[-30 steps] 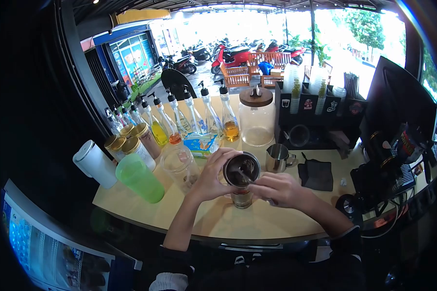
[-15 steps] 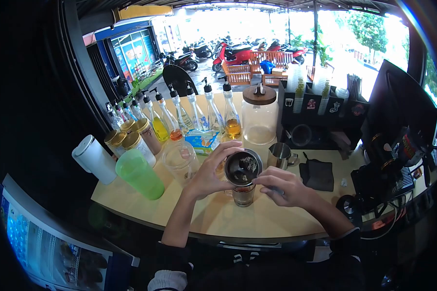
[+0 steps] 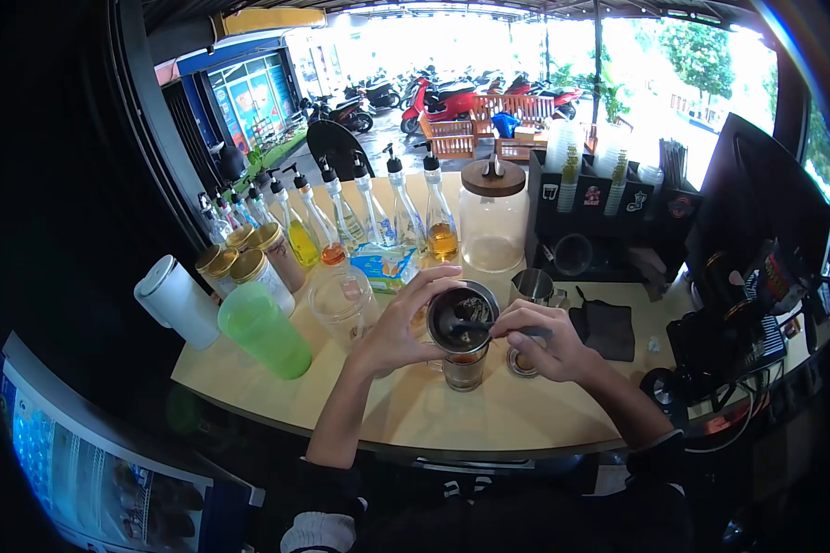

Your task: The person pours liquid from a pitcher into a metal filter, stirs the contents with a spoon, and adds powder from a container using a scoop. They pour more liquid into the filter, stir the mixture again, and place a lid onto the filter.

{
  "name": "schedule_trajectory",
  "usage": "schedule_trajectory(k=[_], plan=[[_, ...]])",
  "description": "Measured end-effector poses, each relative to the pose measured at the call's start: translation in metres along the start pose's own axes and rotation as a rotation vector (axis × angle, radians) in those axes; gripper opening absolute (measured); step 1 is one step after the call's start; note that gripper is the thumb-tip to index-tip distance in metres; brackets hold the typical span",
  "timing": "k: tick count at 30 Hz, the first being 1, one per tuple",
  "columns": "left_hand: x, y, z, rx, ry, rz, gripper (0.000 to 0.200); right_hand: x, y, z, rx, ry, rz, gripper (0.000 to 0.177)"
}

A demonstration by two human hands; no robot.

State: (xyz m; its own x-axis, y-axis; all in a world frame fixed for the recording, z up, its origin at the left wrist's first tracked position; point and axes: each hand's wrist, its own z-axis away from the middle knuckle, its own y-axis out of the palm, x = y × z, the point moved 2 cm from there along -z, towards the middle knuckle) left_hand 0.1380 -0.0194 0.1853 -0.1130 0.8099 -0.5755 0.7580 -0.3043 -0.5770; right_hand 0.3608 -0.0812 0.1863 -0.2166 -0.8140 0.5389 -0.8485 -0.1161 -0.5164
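Note:
My left hand [image 3: 398, 324] wraps round a metal cup [image 3: 444, 309], tilted so that its dark inside, with pale foam or residue, faces me. Between the fingers of my right hand [image 3: 553, 346] is a thin dark utensil [image 3: 471, 326]; its end reaches into the cup, and I cannot make out its tip. Directly beneath the cup stands a glass mug [image 3: 464, 373] with brown liquid in it. A small round dish [image 3: 521, 365] lies partly hidden under my right hand.
Left of my hands stand a clear plastic pitcher [image 3: 339, 304], a green tumbler [image 3: 266, 334] and a white jug [image 3: 177, 300]. Pump bottles [image 3: 404, 217] line the back beside a large lidded jar [image 3: 492, 230]. A steel pitcher [image 3: 529, 288] and dark cloth [image 3: 609, 329] sit to the right.
My right hand has shifted slightly up and turned, bringing the dark utensil across the cup's opening. My left hand and the cup stay nearly still. The small dish now shows.

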Motion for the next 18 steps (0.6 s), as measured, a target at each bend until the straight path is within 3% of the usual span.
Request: schedule_trajectory(k=[10, 18], plan=[[-0.001, 0.000, 0.001, 0.018, -0.010, -0.015, 0.077, -0.015, -0.006, -0.004, -0.014, 0.162, -0.251, 0.018], [-0.004, 0.000, 0.000, 0.039, -0.009, -0.043, 0.077, -0.009, -0.004, -0.011, -0.029, 0.181, -0.253, 0.025]])
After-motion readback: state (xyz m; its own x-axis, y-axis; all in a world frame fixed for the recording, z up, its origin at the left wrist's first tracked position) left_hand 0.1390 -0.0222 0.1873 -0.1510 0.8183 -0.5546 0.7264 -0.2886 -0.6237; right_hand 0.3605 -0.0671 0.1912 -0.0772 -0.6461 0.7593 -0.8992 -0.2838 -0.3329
